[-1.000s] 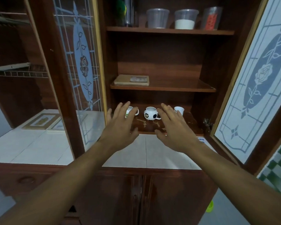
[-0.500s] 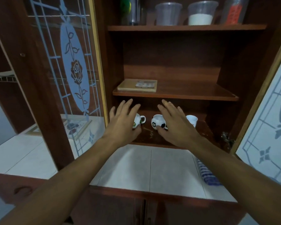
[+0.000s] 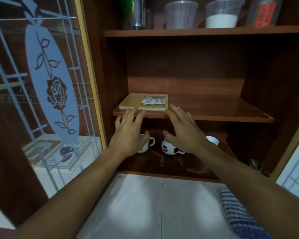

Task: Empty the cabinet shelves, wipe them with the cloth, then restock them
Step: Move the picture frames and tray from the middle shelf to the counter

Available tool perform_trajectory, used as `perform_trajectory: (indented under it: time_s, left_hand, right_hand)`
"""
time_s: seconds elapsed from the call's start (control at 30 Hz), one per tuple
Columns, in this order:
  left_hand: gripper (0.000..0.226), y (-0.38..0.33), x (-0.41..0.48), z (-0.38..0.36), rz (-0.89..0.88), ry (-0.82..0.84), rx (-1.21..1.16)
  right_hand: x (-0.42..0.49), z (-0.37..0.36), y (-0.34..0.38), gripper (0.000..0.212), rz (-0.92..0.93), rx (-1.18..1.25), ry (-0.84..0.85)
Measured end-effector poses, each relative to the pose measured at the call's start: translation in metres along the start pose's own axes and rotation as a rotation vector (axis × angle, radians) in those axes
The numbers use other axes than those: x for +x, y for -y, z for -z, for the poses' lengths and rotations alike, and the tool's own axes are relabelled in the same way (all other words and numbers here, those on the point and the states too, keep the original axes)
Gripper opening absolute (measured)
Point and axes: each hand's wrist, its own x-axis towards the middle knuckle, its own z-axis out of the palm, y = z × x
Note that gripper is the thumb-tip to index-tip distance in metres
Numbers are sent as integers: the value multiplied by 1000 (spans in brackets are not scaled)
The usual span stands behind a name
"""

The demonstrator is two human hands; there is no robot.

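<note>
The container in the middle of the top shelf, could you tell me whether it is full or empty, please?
Partly full: the clear container holds white powder up to roughly half its visible height; its top is cut off by the frame.

Left hand (image 3: 129, 135) and right hand (image 3: 185, 133) raised, palms down, fingers spread, empty

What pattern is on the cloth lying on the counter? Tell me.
Blue and white stripes on the cloth, head view.

White tiled counter (image 3: 145, 204); framed pictures (image 3: 59, 152)
</note>
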Motion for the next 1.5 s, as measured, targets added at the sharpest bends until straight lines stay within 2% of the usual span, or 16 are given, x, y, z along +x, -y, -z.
perform_trajectory:
  time_s: [0.4,0.73,1.0,1.17,1.3,1.5]
  left_hand:
    - [72,19,73,-24,46,-37,54]
    - [65,49,122,-35,82,-70,90]
    - [66,62,142,-37,151,-74,66]
    - [64,64,147,-37,230,-25,6]
    - [64,65,149,-37,278,7,-37]
    - [60,62,152,-37,318,35,-66]
  right_hand:
    - [79,-16,-38,76,60,15,1]
    - [133,-27,-44,75,-92,162,38]
    - [156,-38,-47,74,-185,150,108]
    - [158,-40,-51,82,-260,168,156]
    - [162,-44,-51,103,-266,160,164]
    - [160,-45,-54,90,-272,150,163]
